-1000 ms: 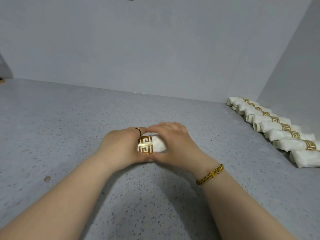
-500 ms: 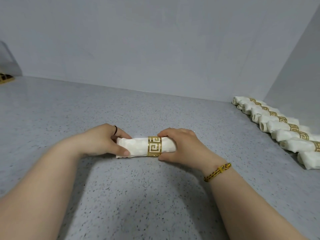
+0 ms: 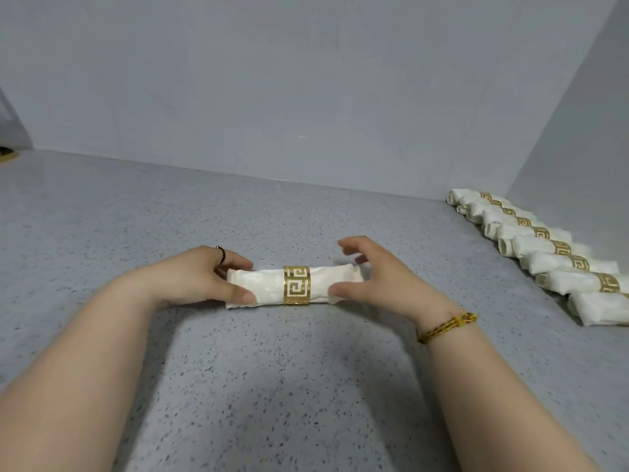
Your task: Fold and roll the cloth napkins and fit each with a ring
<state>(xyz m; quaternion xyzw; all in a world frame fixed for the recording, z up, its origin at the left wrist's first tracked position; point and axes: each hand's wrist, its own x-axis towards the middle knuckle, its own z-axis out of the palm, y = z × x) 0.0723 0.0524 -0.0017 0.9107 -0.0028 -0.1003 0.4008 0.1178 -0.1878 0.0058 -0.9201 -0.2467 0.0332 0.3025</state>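
The rolled napkin (image 3: 265,287) lies crosswise on the table (image 3: 136,216) in front of the person, with the gold ring (image 3: 296,285) sitting round its middle. The left hand (image 3: 197,277) pinches the left end, thumb on the near side and fingers behind. The right hand (image 3: 377,284) is looser: its thumb rests against the near side of the roll, just right of the ring, while its fingers arch above the right end, spread and apart from the cloth.

From where I stand it looks a light, soft thing — padded cloth that gives under a thumb and would sag or unwind if lifted by one end alone. The ring is probably the only stiff part, thin cut-out metal that could slide along smooth fabric if the roll is tipped. I'd take hold on both sides of the ring, or cup the roll from underneath with the band in the palm, squeezing gently so the layers don't creep.

A row of finished rolls (image 3: 544,253) lines the table's right edge, well apart — likely where this one belongs.
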